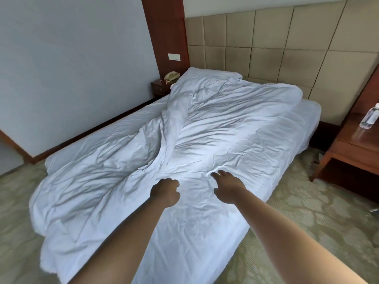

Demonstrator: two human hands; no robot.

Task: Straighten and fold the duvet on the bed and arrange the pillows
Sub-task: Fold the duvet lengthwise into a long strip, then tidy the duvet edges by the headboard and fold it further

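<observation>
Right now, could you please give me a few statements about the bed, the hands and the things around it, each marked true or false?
1. The duvet lies crumpled, with a twisted ridge running along the bed. True.
2. The left hand has its fingers curled, over the duvet. True.
3. The right hand holds a pillow in the air. False: it reaches over the duvet with fingers spread, holding nothing.
4. A telephone stands on the far nightstand. True.
5. The water bottle lies on the duvet. False: it stands on the wooden table beside the bed.
</observation>
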